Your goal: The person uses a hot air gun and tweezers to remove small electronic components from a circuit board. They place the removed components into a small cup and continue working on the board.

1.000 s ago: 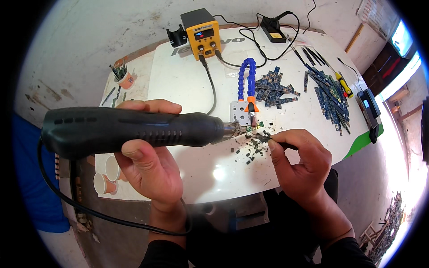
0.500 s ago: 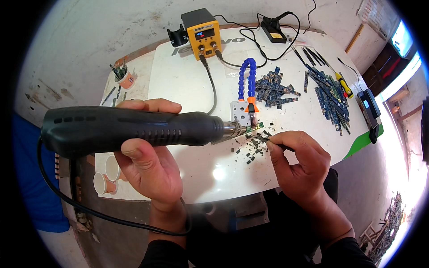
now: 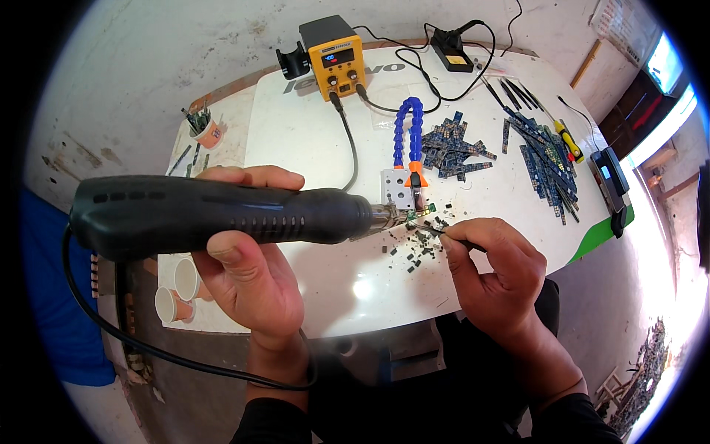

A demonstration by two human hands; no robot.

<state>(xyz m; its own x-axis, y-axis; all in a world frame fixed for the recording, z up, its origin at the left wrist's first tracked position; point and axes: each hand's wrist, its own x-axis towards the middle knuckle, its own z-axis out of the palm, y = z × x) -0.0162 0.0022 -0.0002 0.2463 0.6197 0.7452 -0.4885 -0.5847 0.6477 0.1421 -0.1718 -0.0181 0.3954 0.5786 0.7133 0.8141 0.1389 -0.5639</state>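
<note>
My left hand [image 3: 255, 288] is closed around the black hot air gun [image 3: 214, 211], held level with its metal nozzle [image 3: 386, 216] facing right. Right at the nozzle's mouth is a small green circuit board strip [image 3: 424, 212], its near end hidden. In my right hand [image 3: 503, 274] is a slim dark tool, apparently tweezers [image 3: 435, 230], pinched between thumb and forefinger with the tip by the strip. Several small black chips [image 3: 418, 251] lie scattered on the table beneath. Just behind stands a grey metal block [image 3: 396, 189] beside a blue jointed hose [image 3: 400, 133] with an orange nozzle.
A yellow soldering station [image 3: 338, 59] stands at the back of the white table [image 3: 325, 296]. Piles of circuit board strips [image 3: 455, 148] lie to the right, near a yellow-handled tool [image 3: 569, 140]. Paper cups [image 3: 174, 305] stand at the left. A black cable [image 3: 170, 359] hangs from the gun.
The hot air gun and my left hand have shifted very slightly to the right. My right hand and the tool in it look almost still.
</note>
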